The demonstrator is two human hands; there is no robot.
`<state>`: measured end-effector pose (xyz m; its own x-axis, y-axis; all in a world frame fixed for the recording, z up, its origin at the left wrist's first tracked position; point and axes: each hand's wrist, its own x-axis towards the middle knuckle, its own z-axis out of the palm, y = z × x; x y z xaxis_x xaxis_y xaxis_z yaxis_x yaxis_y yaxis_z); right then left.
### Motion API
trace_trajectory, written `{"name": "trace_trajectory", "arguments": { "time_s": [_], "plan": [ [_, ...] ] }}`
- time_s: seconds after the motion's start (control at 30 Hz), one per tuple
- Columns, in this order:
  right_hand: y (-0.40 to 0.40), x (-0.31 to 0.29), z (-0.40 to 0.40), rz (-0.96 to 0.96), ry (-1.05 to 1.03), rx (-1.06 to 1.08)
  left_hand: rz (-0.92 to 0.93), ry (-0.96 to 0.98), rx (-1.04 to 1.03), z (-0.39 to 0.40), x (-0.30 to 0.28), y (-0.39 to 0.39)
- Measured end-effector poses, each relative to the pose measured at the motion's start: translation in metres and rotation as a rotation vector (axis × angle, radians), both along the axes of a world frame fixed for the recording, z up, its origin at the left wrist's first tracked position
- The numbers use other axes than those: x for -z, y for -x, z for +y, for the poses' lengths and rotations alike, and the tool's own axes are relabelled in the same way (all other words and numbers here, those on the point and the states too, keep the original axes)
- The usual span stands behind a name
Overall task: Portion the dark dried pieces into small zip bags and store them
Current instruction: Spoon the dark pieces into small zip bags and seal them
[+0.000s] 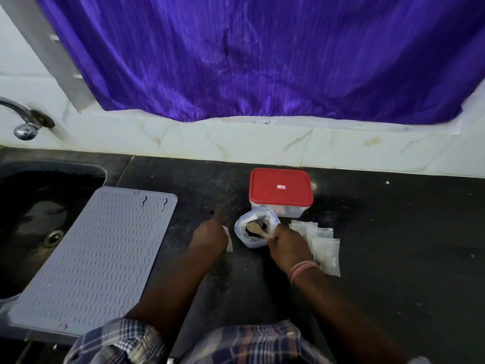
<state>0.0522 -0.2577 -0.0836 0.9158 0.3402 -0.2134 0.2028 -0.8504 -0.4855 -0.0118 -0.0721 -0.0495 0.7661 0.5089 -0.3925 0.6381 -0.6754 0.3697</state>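
Open bag (256, 229) sat mid-table (380, 258), spoon (258, 230) inside it. Lidded box (280, 191) stood just behind, near the wall. Zip bags (321, 245) lay right of the open bag. Mat (99, 258) lay left, overlapping the sink (39, 206); tap (26, 122) behind the sink.

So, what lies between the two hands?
In the head view, an open clear plastic bag of dark pieces lies between left hand and right hand, with a wooden spoon dipped in.

Plaid rolled sleeves (118, 340), pink wrist bangles (301, 270)
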Motion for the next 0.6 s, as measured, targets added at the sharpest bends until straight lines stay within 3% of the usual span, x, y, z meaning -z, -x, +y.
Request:
{"name": "trace_trajectory", "arguments": {
  "time_s": [0.23,0.47,0.6],
  "plan": [
    [-0.005,-0.002,0.000,-0.091,-0.070,0.029,-0.026,0.184,0.020,-0.002,0.013,0.002],
    [-0.011,-0.003,-0.006,-0.218,-0.074,0.013,-0.146,0.340,-0.283,-0.014,0.023,-0.004],
    [-0.006,-0.001,-0.002,-0.175,-0.126,0.034,-0.094,0.402,-0.276,-0.022,0.027,-0.013]
  ]
}}
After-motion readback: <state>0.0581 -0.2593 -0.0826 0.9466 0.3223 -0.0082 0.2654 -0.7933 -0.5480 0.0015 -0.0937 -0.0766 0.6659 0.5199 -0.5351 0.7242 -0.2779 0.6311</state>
